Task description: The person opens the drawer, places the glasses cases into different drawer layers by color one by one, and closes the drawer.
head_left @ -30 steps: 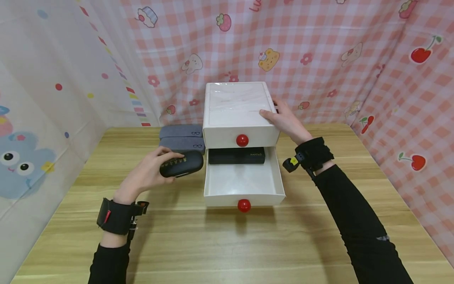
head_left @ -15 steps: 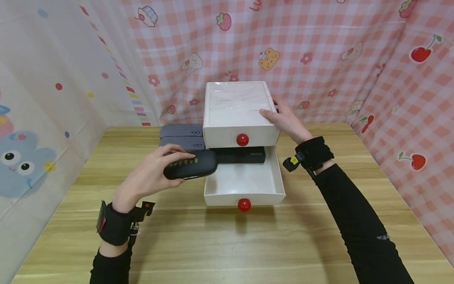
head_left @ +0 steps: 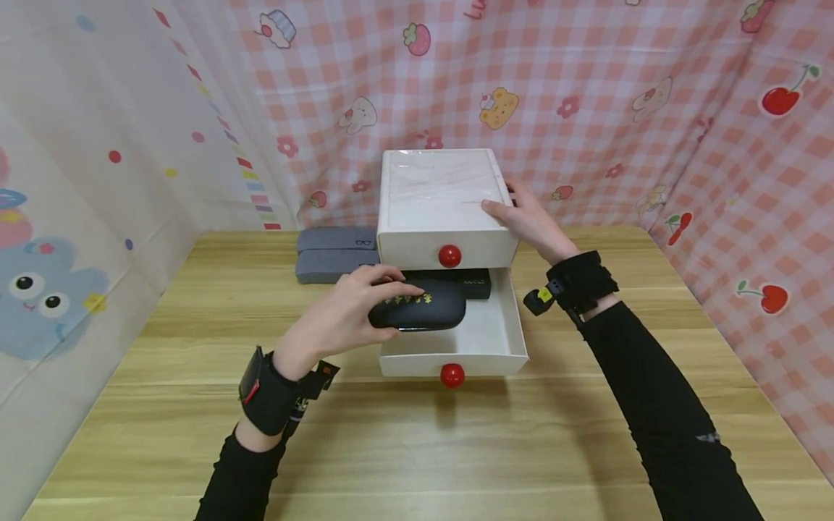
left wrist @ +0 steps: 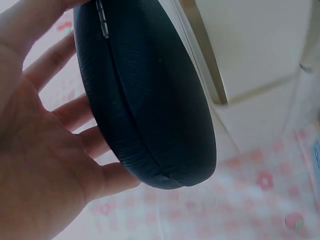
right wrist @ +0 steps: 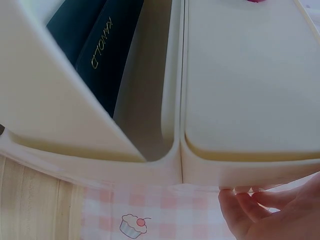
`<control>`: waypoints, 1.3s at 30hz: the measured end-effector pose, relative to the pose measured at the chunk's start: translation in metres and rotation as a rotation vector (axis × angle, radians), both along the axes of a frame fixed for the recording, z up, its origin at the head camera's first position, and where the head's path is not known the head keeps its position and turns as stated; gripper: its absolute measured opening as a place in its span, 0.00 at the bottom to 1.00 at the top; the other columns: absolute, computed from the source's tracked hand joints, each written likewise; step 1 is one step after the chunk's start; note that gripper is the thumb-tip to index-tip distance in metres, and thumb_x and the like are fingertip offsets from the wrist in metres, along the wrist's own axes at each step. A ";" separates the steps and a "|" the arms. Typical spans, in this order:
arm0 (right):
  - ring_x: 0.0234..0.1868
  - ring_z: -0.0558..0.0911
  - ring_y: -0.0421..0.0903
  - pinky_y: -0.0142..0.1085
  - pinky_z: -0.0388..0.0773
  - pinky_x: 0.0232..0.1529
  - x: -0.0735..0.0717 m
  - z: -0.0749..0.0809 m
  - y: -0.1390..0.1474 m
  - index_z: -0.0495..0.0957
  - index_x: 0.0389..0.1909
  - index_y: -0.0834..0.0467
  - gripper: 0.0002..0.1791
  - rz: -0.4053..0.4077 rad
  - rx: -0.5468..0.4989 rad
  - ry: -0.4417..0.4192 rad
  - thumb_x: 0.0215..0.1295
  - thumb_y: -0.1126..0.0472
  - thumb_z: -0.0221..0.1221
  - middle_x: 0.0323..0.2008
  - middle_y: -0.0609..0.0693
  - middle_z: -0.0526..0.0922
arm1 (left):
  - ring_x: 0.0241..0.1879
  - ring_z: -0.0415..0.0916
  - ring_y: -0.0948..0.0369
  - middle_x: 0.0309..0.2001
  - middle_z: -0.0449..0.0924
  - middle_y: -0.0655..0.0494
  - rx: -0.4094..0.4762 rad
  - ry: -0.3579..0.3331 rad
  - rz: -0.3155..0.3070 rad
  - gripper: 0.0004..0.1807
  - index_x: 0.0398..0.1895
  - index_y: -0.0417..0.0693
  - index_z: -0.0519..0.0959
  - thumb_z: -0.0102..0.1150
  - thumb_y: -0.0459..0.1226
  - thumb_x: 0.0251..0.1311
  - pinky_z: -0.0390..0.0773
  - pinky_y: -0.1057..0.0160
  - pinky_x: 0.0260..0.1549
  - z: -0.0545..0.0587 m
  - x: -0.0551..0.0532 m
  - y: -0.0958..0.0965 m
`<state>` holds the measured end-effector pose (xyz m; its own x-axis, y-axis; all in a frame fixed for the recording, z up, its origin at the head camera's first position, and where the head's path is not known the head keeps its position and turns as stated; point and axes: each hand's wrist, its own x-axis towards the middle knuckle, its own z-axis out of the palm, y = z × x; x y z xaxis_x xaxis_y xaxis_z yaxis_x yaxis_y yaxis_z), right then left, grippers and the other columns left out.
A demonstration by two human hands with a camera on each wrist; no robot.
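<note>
My left hand holds a black glasses case with gold lettering, thumb and fingers at its left end. The case is closed and hangs above the pulled-out lower drawer of a white two-drawer cabinet. At the back of that drawer lies a black box with gold letters, partly hidden by the case. The right hand rests against the cabinet's right side, thumb on the top edge. In the right wrist view, its fingers touch the side wall.
Two grey-blue glasses cases, a rear one and a front one, lie left of the cabinet on the wooden table. Red knobs stick out from the upper drawer and lower drawer front. A checked curtain hangs behind.
My left hand has carried the black glasses case rightwards, from beside the cabinet to over the lower drawer. The right hand keeps its place on the cabinet.
</note>
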<state>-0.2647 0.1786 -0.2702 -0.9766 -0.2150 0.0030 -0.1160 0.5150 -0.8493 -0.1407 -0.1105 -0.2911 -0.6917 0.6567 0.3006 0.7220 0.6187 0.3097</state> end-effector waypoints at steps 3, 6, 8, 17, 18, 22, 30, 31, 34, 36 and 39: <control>0.69 0.60 0.57 0.55 0.56 0.69 0.000 -0.001 0.001 0.47 0.74 0.56 0.37 0.003 -0.005 0.005 0.70 0.49 0.50 0.73 0.59 0.52 | 0.50 0.73 0.52 0.51 0.76 0.50 -0.010 0.017 -0.032 0.28 0.54 0.56 0.79 0.73 0.38 0.45 0.73 0.50 0.49 -0.001 -0.004 0.014; 0.68 0.61 0.57 0.55 0.57 0.69 -0.001 -0.002 0.002 0.47 0.74 0.55 0.37 0.003 -0.007 0.005 0.70 0.49 0.50 0.72 0.59 0.53 | 0.51 0.73 0.52 0.52 0.76 0.50 -0.030 0.030 -0.052 0.29 0.54 0.56 0.79 0.74 0.39 0.45 0.74 0.49 0.48 -0.002 -0.008 0.028; 0.68 0.62 0.57 0.56 0.58 0.68 -0.001 -0.002 0.003 0.47 0.74 0.55 0.37 0.005 -0.006 0.006 0.70 0.50 0.50 0.72 0.59 0.54 | 0.52 0.73 0.52 0.52 0.76 0.50 -0.052 0.028 -0.060 0.29 0.55 0.56 0.78 0.74 0.40 0.45 0.74 0.50 0.49 -0.003 -0.010 0.036; 0.66 0.63 0.57 0.56 0.59 0.67 -0.001 -0.001 0.002 0.47 0.74 0.55 0.36 0.021 -0.014 0.019 0.70 0.51 0.49 0.71 0.60 0.55 | 0.52 0.73 0.55 0.51 0.76 0.53 -0.153 -0.012 -0.108 0.28 0.56 0.60 0.77 0.71 0.46 0.48 0.75 0.54 0.45 -0.016 -0.018 0.063; 0.66 0.63 0.57 0.56 0.59 0.67 -0.002 -0.001 0.002 0.47 0.74 0.55 0.36 0.022 -0.016 0.019 0.70 0.51 0.49 0.71 0.60 0.55 | 0.51 0.73 0.55 0.51 0.76 0.54 -0.160 -0.018 -0.114 0.28 0.57 0.60 0.77 0.71 0.46 0.49 0.75 0.55 0.44 -0.018 -0.019 0.064; 0.66 0.64 0.57 0.55 0.59 0.67 -0.003 -0.001 0.002 0.48 0.74 0.56 0.36 0.024 -0.020 0.022 0.70 0.51 0.50 0.71 0.60 0.56 | 0.51 0.74 0.55 0.52 0.76 0.53 -0.189 -0.043 -0.127 0.28 0.57 0.60 0.77 0.71 0.46 0.49 0.77 0.56 0.45 -0.024 -0.020 0.065; 0.66 0.64 0.57 0.55 0.59 0.68 -0.003 -0.002 0.001 0.49 0.74 0.57 0.36 0.021 -0.014 0.020 0.70 0.51 0.50 0.71 0.61 0.56 | 0.50 0.74 0.54 0.54 0.76 0.52 -0.248 -0.037 -0.105 0.28 0.57 0.61 0.77 0.71 0.48 0.49 0.77 0.57 0.43 -0.039 -0.026 0.062; 0.66 0.64 0.57 0.55 0.59 0.68 -0.003 -0.002 0.001 0.49 0.74 0.57 0.36 0.019 -0.014 0.019 0.70 0.51 0.50 0.71 0.61 0.56 | 0.50 0.74 0.54 0.54 0.76 0.52 -0.249 -0.032 -0.103 0.28 0.57 0.61 0.77 0.71 0.48 0.49 0.77 0.57 0.43 -0.040 -0.027 0.062; 0.66 0.63 0.57 0.55 0.58 0.68 -0.003 -0.002 0.000 0.48 0.74 0.57 0.36 0.017 -0.013 0.019 0.70 0.51 0.49 0.71 0.61 0.56 | 0.49 0.74 0.54 0.53 0.76 0.53 -0.241 -0.011 -0.096 0.29 0.57 0.62 0.77 0.71 0.49 0.48 0.77 0.58 0.41 -0.044 -0.029 0.061; 0.66 0.63 0.57 0.55 0.58 0.68 -0.003 -0.001 0.000 0.49 0.74 0.57 0.36 0.018 -0.012 0.020 0.70 0.51 0.49 0.71 0.61 0.56 | 0.48 0.74 0.55 0.52 0.76 0.54 -0.239 0.018 -0.096 0.29 0.56 0.62 0.77 0.71 0.50 0.48 0.76 0.59 0.41 -0.046 -0.030 0.060; 0.66 0.64 0.56 0.55 0.58 0.68 -0.004 -0.001 0.000 0.49 0.73 0.57 0.35 0.017 -0.009 0.020 0.70 0.51 0.49 0.70 0.61 0.57 | 0.48 0.73 0.56 0.51 0.75 0.55 -0.244 0.060 -0.100 0.30 0.57 0.62 0.76 0.71 0.51 0.48 0.76 0.59 0.41 -0.049 -0.031 0.058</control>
